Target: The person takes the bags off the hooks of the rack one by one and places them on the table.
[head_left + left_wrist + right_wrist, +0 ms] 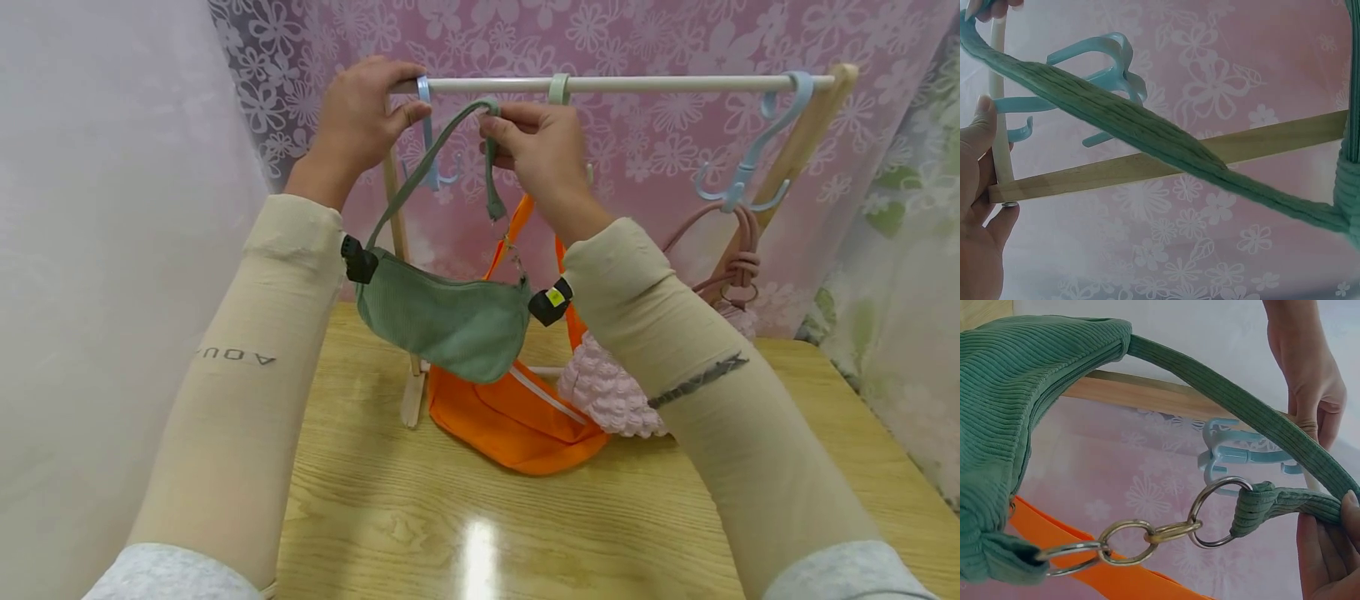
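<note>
1. Fingers of the right hand [551, 154] pinch the strap [1122, 123] of the green bag [446, 321], at the strap's highest part.
2. Fingers of the left hand [358, 117] are curled round the rod [495, 85] at its left end; the thumb is at the blue hook [1232, 455].
3. The green bag hangs in the air below the hands, partly before the orange bag [510, 425].

Green ribbed bag [442, 321], hanging tilted; blue hook [1233, 454] behind
Strap [1210, 381] looped; metal chain [1172, 534] at one end; zip apparently closed
</note>
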Motion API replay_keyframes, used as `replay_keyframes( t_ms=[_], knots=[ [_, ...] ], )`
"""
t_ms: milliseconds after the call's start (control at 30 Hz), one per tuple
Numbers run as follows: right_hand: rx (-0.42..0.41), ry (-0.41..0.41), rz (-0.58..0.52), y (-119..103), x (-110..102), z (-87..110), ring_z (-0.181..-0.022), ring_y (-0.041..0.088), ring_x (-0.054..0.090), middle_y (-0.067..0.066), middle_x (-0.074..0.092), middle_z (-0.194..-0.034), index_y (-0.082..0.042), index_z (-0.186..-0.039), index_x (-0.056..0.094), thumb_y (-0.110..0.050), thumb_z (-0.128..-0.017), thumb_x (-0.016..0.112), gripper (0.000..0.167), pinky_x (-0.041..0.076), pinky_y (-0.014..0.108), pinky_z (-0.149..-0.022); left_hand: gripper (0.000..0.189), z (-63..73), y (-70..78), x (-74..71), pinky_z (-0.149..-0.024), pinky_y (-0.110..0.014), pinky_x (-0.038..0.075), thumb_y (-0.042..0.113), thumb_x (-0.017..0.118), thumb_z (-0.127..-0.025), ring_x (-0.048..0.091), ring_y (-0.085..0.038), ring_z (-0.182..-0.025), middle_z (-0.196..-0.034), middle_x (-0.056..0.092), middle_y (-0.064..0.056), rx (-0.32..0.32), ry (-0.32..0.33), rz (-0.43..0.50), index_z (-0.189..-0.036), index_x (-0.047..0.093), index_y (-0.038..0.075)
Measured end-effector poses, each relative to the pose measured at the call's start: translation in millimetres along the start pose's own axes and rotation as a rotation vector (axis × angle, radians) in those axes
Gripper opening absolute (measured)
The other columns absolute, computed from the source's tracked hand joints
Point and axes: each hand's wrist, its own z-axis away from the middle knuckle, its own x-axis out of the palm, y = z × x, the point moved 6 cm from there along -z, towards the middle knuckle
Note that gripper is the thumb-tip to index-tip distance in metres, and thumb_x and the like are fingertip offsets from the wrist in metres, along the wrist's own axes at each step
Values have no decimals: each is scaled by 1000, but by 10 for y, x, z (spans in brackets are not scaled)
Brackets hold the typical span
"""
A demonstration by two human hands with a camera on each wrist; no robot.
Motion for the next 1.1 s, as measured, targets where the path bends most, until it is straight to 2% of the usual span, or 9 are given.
replay_keyframes(
  t_ms=[333,567,733,1100],
  knots=[
    [-4,-17,-97,-61,-105,76,-83,21,71,12,73,-96,2,-109,72,-7,-86,71,25,58,29,-78,51,11,26,-9,-110,-34,36,34,60,-95,50,-23,-126,-133,58,-5,27,-4,4,-140,52,12],
    [-5,-23,-102,-75,-141,154,-81,20,72,10,74,-91,3,-108,72,-6,-84,72,25,58,30,-77,50,32,38,-26,-108,-31,37,31,62,-94,51,-24,-123,-130,59,-8,64,9,24,-138,54,8],
    [5,-38,-107,-86,-145,240,-81,21,72,10,74,-90,1,-105,74,-8,-83,74,24,58,30,-77,49,28,31,-16,-108,-31,37,30,62,-94,51,-23,-123,-130,59,-8,58,3,26,-138,54,8],
    [-43,-76,-189,-117,-222,385,-77,22,72,11,74,-86,7,-108,71,-3,-85,71,26,58,35,-79,49,9,67,-11,-110,-28,35,31,62,-94,49,-22,-126,-132,58,-6,72,12,11,-137,54,9]
  ],
)
